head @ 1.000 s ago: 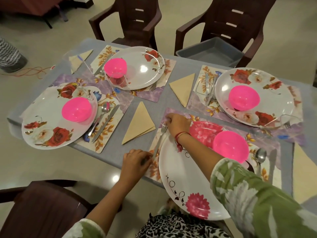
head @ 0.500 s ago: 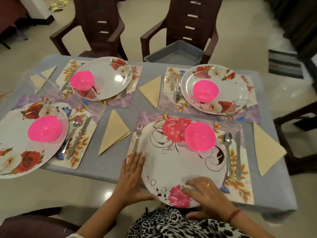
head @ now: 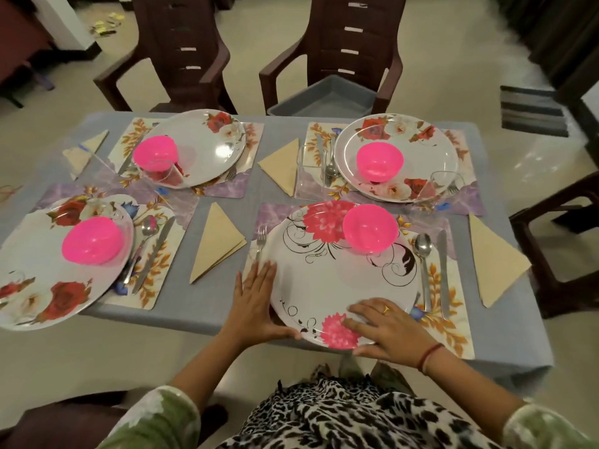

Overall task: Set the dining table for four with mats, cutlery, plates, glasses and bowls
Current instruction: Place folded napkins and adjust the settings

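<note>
Plate (head: 337,280): on the near mat (head: 450,328); its 6 o'clock rim is at or just past the counter (head: 181,306) edge.
Left hand (head: 256,303): fingers straight and together against the rim at 8 o'clock, thumb along 7.
Right hand (head: 385,328): fingers loosely spread, flat on the plate at 5 o'clock.
Bearing: the plate lies toward 12 o'clock from both hands, so a push away would likely seat it.
Nearer hand: neither, both touch.

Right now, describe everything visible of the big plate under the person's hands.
The plate is round, white and glossy, likely melamine, printed with two pink flowers and black swirls. It lies flat on a floral placemat at the nearest setting. A pink bowl stands on its far right part. The left hand lies flat against its left rim; the right hand rests on its near rim, over a flower.
</note>
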`<act>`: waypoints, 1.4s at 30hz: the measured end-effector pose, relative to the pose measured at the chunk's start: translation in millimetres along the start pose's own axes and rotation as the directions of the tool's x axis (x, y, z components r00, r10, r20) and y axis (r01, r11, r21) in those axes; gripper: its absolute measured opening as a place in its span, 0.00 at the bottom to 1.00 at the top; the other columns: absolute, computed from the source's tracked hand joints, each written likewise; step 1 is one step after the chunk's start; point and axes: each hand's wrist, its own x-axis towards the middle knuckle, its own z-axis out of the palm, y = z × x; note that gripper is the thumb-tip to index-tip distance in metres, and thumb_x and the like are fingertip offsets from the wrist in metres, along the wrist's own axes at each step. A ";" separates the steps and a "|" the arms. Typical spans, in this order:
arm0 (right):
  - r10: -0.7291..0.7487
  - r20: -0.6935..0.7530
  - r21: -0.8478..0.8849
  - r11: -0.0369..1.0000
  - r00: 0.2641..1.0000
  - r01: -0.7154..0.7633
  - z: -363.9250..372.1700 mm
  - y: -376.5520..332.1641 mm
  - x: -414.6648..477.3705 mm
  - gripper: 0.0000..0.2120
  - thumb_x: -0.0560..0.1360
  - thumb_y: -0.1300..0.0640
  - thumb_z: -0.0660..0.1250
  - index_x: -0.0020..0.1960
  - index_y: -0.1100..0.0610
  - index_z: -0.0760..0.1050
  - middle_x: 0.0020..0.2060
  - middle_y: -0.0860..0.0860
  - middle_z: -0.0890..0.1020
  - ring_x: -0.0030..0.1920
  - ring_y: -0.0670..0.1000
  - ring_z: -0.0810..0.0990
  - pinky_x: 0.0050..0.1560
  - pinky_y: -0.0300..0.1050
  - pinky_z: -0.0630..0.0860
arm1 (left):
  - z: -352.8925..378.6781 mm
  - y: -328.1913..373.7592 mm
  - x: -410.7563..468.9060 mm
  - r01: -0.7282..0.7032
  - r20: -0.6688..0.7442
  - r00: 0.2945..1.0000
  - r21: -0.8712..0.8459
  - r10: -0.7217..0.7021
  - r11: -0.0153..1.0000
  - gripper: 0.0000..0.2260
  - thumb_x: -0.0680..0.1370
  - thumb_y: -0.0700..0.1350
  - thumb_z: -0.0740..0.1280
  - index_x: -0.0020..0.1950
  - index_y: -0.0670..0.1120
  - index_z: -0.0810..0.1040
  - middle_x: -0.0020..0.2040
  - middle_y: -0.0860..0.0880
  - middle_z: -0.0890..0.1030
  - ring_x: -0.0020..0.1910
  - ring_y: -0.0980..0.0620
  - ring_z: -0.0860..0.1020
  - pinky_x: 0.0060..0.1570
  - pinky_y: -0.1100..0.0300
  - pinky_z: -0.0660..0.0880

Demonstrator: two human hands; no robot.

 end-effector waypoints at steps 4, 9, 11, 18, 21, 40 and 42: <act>0.000 0.030 0.002 1.000 1.000 0.000 -1.4 6.5 3.9 0.25 0.78 0.36 0.51 0.60 0.51 0.76 0.57 0.52 0.80 0.57 0.52 0.74 0.57 0.48 0.73 | 0.5 -1.6 5.8 0.002 -0.011 1.000 0.009 -0.002 1.000 0.60 0.57 0.81 0.58 0.78 0.48 0.44 0.79 0.46 0.50 0.77 0.46 0.42 0.71 0.37 0.40; 0.033 0.078 0.040 0.999 0.996 -0.037 -4.0 6.3 3.5 0.24 0.77 0.36 0.54 0.61 0.50 0.74 0.59 0.51 0.78 0.58 0.51 0.75 0.58 0.48 0.74 | 3.9 -3.6 6.8 -0.018 -0.014 1.000 0.000 0.018 1.000 0.59 0.58 0.82 0.57 0.78 0.47 0.46 0.78 0.46 0.48 0.77 0.47 0.42 0.71 0.36 0.42; 0.048 0.086 0.044 0.998 0.995 -0.052 -5.6 4.8 4.2 0.23 0.77 0.36 0.54 0.62 0.50 0.74 0.59 0.51 0.78 0.59 0.51 0.75 0.58 0.48 0.74 | 5.9 -5.0 7.6 -0.020 -0.028 0.999 -0.010 0.019 1.000 0.59 0.58 0.82 0.56 0.78 0.46 0.48 0.78 0.47 0.48 0.77 0.48 0.41 0.71 0.34 0.44; 0.201 -0.113 0.095 0.977 0.973 -0.191 -33.1 -0.7 0.7 0.28 0.76 0.34 0.54 0.68 0.51 0.67 0.64 0.54 0.70 0.63 0.54 0.70 0.63 0.53 0.66 | -17.4 16.4 6.3 -0.110 -0.258 0.961 -0.029 0.099 0.993 0.51 0.65 0.77 0.59 0.77 0.44 0.53 0.78 0.42 0.50 0.77 0.40 0.44 0.73 0.40 0.42; 0.357 -0.295 0.154 0.933 0.886 -0.325 -57.1 2.4 -5.2 0.25 0.77 0.38 0.56 0.67 0.52 0.66 0.63 0.54 0.69 0.63 0.55 0.69 0.64 0.53 0.65 | -26.8 25.3 6.4 -0.061 -0.454 0.891 -0.079 0.019 0.995 0.41 0.72 0.71 0.57 0.74 0.43 0.58 0.76 0.42 0.55 0.77 0.43 0.46 0.74 0.42 0.47; 0.423 -0.363 0.218 0.905 0.830 -0.366 -98.3 116.7 -110.7 0.15 0.76 0.53 0.62 0.62 0.53 0.70 0.59 0.53 0.70 0.59 0.54 0.72 0.59 0.48 0.69 | 0.5 198.6 56.0 -0.038 -0.613 0.787 -0.164 -0.072 0.986 0.22 0.75 0.50 0.64 0.64 0.39 0.71 0.65 0.40 0.71 0.72 0.45 0.61 0.75 0.52 0.53; 0.413 -0.380 0.253 0.907 0.828 -0.337 -109.3 146.3 -132.6 0.15 0.76 0.53 0.62 0.62 0.53 0.70 0.59 0.53 0.71 0.59 0.54 0.73 0.59 0.48 0.69 | 10.0 227.3 64.3 0.016 -0.634 0.767 -0.133 -0.098 0.991 0.21 0.75 0.50 0.64 0.63 0.38 0.72 0.64 0.40 0.72 0.70 0.41 0.64 0.75 0.53 0.53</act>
